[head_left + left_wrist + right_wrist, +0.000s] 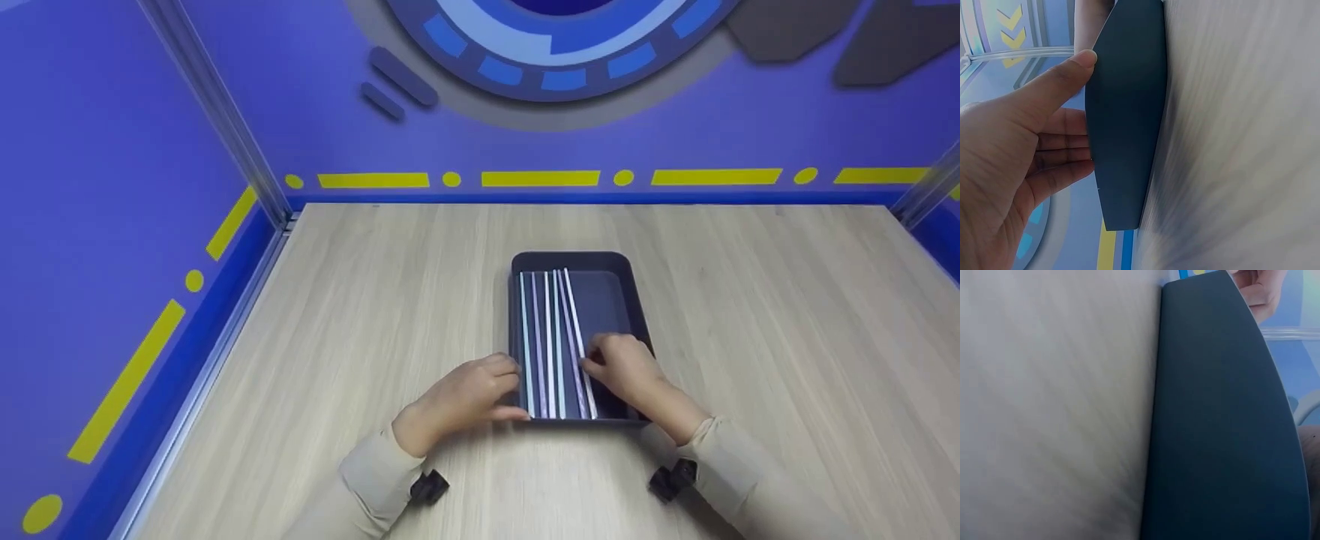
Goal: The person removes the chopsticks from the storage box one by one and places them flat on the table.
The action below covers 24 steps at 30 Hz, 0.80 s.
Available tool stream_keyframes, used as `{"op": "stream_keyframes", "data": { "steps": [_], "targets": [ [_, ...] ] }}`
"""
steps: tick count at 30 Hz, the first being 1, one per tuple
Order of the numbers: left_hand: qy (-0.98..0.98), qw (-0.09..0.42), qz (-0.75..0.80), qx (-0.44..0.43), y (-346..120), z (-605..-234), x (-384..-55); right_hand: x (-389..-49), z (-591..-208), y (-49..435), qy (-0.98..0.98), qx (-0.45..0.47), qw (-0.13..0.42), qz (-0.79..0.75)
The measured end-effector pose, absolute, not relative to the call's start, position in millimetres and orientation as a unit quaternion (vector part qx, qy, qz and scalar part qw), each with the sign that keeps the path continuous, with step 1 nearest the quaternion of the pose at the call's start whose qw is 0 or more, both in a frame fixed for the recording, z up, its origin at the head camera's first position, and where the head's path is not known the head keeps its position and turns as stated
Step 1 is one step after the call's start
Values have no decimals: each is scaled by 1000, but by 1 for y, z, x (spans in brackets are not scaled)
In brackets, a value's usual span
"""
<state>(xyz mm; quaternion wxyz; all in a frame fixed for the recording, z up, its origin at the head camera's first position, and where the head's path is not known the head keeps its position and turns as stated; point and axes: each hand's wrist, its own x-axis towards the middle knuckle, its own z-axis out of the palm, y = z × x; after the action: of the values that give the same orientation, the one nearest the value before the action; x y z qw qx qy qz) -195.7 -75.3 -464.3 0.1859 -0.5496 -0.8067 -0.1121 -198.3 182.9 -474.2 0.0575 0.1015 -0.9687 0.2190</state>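
The right hand [624,367], whose grip I cannot tell, is risking skewing the rightmost sticks [576,321] by nudging them, while the left hand's [474,388] wide grip is touching the tray [604,300].

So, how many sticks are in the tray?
6 visible in the tray, left to right: teal stick, purple stick, white stick, second teal stick, second purple stick, second white stick partly behind the right hand. That hand may hide more.
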Motion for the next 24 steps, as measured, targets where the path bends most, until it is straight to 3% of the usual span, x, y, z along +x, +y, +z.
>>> {"op": "stream_keyframes", "data": {
  "steps": [24],
  "targets": [
    [-809,181,-115,-547,-75,-464,-196,-201,-475,173,-983,69,38,168]
  ]
}}
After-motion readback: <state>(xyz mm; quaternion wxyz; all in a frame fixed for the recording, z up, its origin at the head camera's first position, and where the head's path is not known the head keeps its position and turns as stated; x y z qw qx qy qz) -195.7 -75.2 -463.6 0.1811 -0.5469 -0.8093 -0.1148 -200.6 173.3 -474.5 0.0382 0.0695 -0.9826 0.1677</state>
